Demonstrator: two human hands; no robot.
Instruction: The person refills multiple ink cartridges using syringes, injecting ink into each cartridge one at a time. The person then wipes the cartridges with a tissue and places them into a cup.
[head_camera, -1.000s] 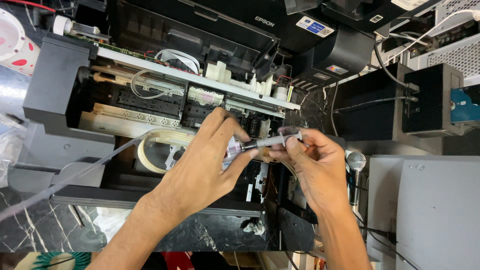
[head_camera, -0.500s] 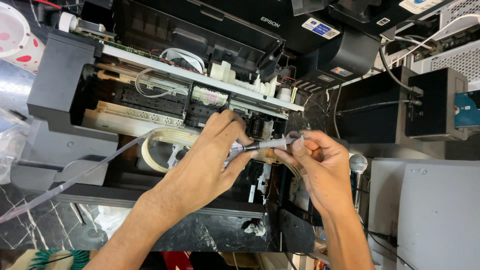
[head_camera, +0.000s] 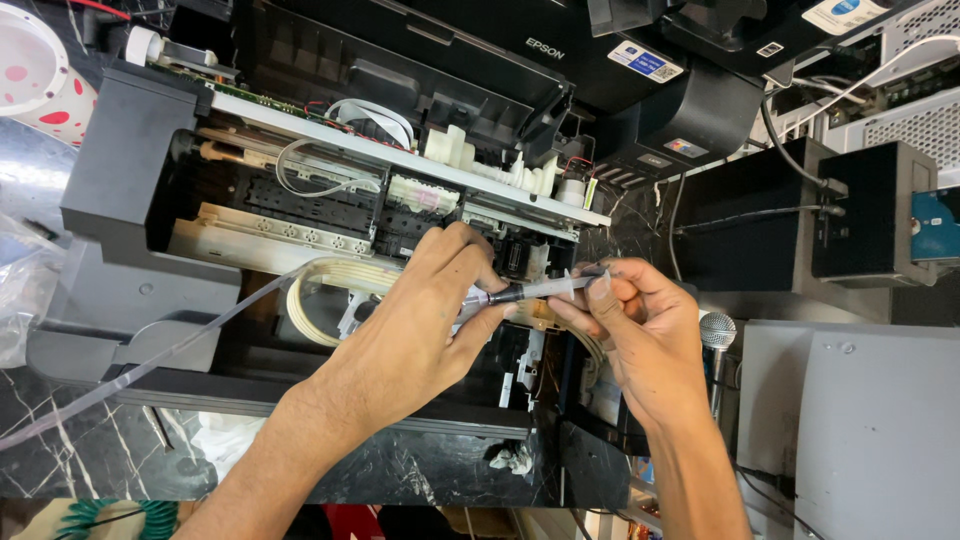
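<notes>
An opened black printer (head_camera: 140, 170) lies in front of me with its inner parts bared. My left hand (head_camera: 420, 320) and my right hand (head_camera: 640, 330) meet over its middle, both gripping a small clear syringe (head_camera: 535, 290) with dark ink in its barrel. The left hand pinches the nozzle end, where a thin tube joins it. Fingers of the right hand grip the plunger end. A coil of pale ink tubes (head_camera: 325, 285) sits just left of the left hand. The tube joint itself is hidden by the fingers.
A clear flat ribbon (head_camera: 150, 355) runs from the printer down to the lower left. More black printers (head_camera: 690, 110) and a black box (head_camera: 870, 215) stand at the right, beside a microphone (head_camera: 716, 332) and a grey case (head_camera: 880, 430). A spotted white cup (head_camera: 40, 80) is at top left.
Both hands and the syringe have stayed together over the printer's middle; the view has shifted slightly, and the right hand's fingers sit a little further along the plunger end.
</notes>
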